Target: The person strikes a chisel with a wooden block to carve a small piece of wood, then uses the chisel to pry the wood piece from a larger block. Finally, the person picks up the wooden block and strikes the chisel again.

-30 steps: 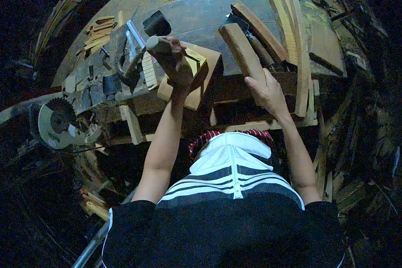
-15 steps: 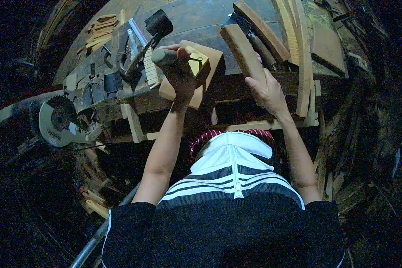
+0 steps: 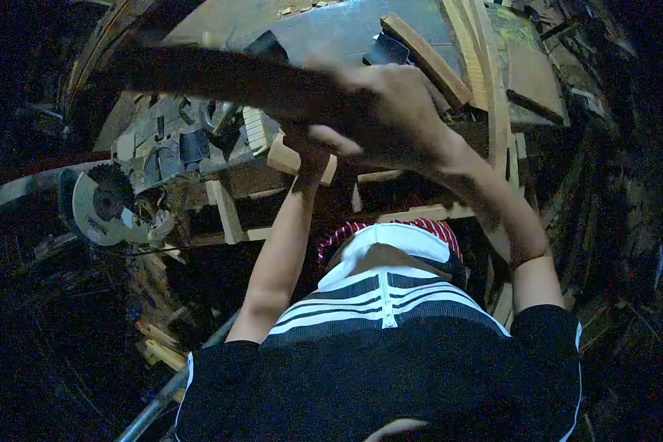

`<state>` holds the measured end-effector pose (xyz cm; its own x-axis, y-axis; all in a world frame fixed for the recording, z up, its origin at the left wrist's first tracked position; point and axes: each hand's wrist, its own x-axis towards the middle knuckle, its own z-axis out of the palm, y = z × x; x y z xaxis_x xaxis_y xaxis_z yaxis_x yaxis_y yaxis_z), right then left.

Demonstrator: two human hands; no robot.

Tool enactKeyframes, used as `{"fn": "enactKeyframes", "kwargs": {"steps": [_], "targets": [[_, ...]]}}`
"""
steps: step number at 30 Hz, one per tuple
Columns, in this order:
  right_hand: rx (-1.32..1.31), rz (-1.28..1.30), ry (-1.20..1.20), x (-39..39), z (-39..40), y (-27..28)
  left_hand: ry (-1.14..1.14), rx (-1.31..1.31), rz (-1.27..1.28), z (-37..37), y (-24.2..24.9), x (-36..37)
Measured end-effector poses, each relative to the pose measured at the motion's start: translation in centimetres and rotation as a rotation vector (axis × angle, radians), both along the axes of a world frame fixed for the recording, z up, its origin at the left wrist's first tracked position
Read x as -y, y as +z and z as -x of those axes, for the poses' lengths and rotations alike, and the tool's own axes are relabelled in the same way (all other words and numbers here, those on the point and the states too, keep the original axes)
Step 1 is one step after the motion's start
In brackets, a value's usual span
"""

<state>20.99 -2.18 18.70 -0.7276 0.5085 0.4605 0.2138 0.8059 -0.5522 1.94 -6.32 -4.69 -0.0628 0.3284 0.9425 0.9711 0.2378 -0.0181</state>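
Note:
My right hand [image 3: 409, 110], blurred by motion, is wrapped round a long wooden block [image 3: 214, 77]. The block is dark and smeared, and it stretches leftward across the view above the bench. Behind the block, my left hand [image 3: 311, 144] shows only in part, and its fingers and anything in them are hidden. A pale wood piece [image 3: 283, 156] lies beside my left wrist at the bench edge. The rest of that piece is covered by my hands and the block.
A circular saw blade with its guard [image 3: 103, 202] is at the left. Boards [image 3: 499, 96] and a thick wood strip [image 3: 427, 59] lie at the right. A segmented light strip [image 3: 255, 131] and dark metal tools [image 3: 194, 146] rest left of my hands.
My right hand has swung the wooden block up and to the left, from upright to nearly level. It now covers my left hand, the handle that hand held, and the yellow piece.

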Motion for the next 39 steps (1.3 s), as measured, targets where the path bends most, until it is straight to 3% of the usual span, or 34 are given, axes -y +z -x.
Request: {"fn": "enactKeyframes", "kwargs": {"steps": [1, 4, 8, 9, 10, 13, 17, 18, 20, 22, 24, 26, 28, 31, 34, 35, 39], "targets": [[0.302, -0.047, -0.027, -0.3, 0.8, -0.9, -0.017, 0.062, 0.021, -0.2, 0.0, 1.0], [0.298, -0.099, -0.027, -0.3, 1.1, 0.1, -0.086, 0.25, 0.08, 0.2, -0.6, 0.5], [-0.157, -0.063, 0.021, 1.8, 0.9, 1.4, -0.154, 0.503, 0.196, -0.2, -2.5, 1.8], [-0.117, -0.056, 0.011, 2.7, 1.2, 1.9, -0.174, 0.565, 0.225, 0.6, -2.6, 1.9], [0.092, -0.05, 0.018, 2.1, 0.8, 0.1, -0.199, 0.625, 0.248, -0.2, -3.1, 1.9], [0.147, -0.08, 0.029, 1.3, 0.8, -2.0, -0.294, 0.792, 0.3, 0.3, -2.7, 1.5], [0.11, 0.29, -0.055, 1.5, -0.9, -4.3, -0.358, 1.053, 0.407, 0.4, -4.4, 1.6], [0.071, 0.426, -0.141, 1.3, -1.9, -5.1, -0.351, 1.057, 0.405, -0.5, -1.7, 2.1], [0.117, 0.547, -0.208, 0.9, -3.6, -6.0, -0.579, 1.111, 0.077, -3.0, 6.7, 2.3], [-0.065, 0.719, -0.232, 0.6, -5.2, -8.7, -0.601, 1.151, -0.032, -2.9, 6.9, 1.4], [-0.059, 0.762, -0.296, 1.2, -6.7, -10.2, -0.617, 1.189, -0.135, -2.4, 6.8, 1.2], [-0.054, 0.809, -0.362, 2.0, -7.9, -11.2, -0.447, 1.288, -0.237, -1.7, 6.5, 1.6], [0.025, 0.926, -0.388, 2.5, -8.5, -12.2, -0.395, 1.631, -0.399, -0.3, 7.0, 1.6], [-0.033, 0.934, -0.384, 3.2, -8.6, -13.2, -0.296, 1.856, -0.763, -0.1, 8.9, 1.9], [-0.01, 1.036, -0.386, 3.4, -8.8, -13.4, -0.374, 2.05, -0.821, 2.9, 8.1, 2.2], [-0.01, 1.037, -0.386, 3.5, -8.8, -13.3, -0.585, 2.063, -0.672, 3.2, 7.8, 2.4], [-0.007, 1.003, -0.423, 3.4, -9.0, -13.6, -0.456, 2.031, -0.681, 3.1, 11.7, 0.2]]}}
